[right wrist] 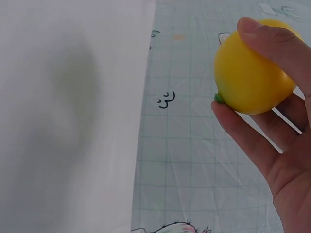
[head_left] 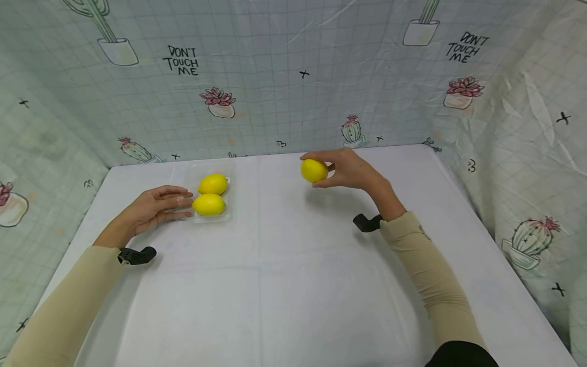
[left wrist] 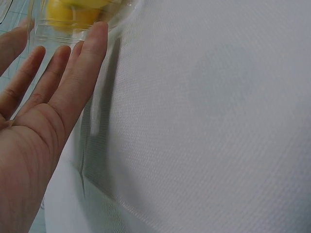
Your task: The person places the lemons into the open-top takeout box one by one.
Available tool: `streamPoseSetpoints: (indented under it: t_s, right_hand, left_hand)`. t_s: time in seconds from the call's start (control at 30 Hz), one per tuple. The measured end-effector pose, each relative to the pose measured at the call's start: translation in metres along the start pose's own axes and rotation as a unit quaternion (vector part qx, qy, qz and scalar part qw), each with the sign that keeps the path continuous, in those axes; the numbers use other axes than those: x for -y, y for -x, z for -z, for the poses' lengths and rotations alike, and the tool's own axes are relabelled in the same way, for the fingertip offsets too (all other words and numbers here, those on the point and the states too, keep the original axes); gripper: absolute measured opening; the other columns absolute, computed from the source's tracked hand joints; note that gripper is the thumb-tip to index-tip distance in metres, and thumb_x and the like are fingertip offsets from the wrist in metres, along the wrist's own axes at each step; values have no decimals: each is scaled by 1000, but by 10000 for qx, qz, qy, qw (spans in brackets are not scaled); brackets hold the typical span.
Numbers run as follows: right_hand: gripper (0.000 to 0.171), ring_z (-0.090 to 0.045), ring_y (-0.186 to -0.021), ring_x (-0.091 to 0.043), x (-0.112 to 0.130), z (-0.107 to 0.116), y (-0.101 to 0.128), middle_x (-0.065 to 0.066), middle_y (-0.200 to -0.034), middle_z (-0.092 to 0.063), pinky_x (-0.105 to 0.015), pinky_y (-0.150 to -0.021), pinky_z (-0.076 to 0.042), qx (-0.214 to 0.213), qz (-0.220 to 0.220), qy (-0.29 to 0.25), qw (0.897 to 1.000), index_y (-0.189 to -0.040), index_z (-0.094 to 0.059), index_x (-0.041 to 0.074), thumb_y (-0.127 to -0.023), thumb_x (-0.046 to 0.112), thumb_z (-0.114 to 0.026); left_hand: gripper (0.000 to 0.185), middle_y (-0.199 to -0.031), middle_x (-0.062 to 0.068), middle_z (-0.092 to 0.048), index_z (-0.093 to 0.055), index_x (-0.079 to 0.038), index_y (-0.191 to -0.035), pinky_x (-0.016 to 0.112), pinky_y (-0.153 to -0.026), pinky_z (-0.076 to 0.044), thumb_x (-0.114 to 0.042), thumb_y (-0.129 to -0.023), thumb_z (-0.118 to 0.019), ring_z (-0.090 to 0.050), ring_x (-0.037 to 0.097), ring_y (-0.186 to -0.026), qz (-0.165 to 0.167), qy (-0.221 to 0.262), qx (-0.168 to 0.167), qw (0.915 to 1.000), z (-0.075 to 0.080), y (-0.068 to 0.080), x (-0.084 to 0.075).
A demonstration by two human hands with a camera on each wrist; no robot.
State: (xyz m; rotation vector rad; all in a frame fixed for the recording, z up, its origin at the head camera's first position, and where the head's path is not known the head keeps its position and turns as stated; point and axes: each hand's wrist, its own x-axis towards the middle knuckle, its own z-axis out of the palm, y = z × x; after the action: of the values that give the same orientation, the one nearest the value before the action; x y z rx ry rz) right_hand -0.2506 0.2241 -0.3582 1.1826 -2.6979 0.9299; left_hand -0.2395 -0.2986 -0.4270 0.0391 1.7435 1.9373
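Note:
My right hand (head_left: 352, 169) grips a yellow lemon (head_left: 314, 171) above the far part of the table, thumb and fingers on opposite sides of it. The right wrist view shows this lemon (right wrist: 252, 77) with a small green tip next to a fingertip. At the far left stands a clear plastic tray (head_left: 214, 218). Inside it, one lemon (head_left: 213, 184) lies behind another lemon (head_left: 209, 204). My left hand (head_left: 158, 206) is at the tray's left side, fingers extended. In the left wrist view, its fingertips reach the wall of the tray (left wrist: 60, 38).
A white cloth covers the table (head_left: 275, 285). Behind it hangs a patterned curtain (head_left: 266, 76), with more curtain on both sides. Each wrist carries a black mount, the left mount (head_left: 136, 256) and the right mount (head_left: 367, 223).

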Motion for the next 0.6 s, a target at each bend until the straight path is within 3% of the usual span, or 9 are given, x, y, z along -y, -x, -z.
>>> streamPoseSetpoints:
  t_s: [0.13, 0.4, 0.6]
  right_hand:
    - [66, -67, -108, -21, 1, -2, -3, -2, -133, -67, -32, -81, -64, -76, 79, -138, 9998, -139, -63, 19, -79, 18, -90]
    - [65, -66, -108, -21, 4, -7, -6, -2, -134, -67, -35, -83, -64, -108, 78, -295, 9995, -139, -63, 18, -80, 21, -90]
    - [66, -66, -108, -19, 8, -9, -11, 1, -134, -67, -36, -86, -63, -196, 224, -182, 9994, -139, -63, 19, -79, 19, -91]
  left_hand:
    - [46, -140, 10, -58, -41, 4, -146, 47, -98, -56, -4, -104, -56, -67, 22, -119, 8, 110, 84, 9999, 1, 0, 0]
    - [42, -141, 11, -57, -45, 1, -144, 48, -98, -57, -6, -104, -57, -66, 22, -120, 56, -89, -111, 9999, 0, 1, 1]
    - [46, -143, 12, -56, -42, 3, -146, 48, -97, -57, -6, -104, -58, -67, 21, -119, 35, -72, -106, 9999, -1, 0, 0]
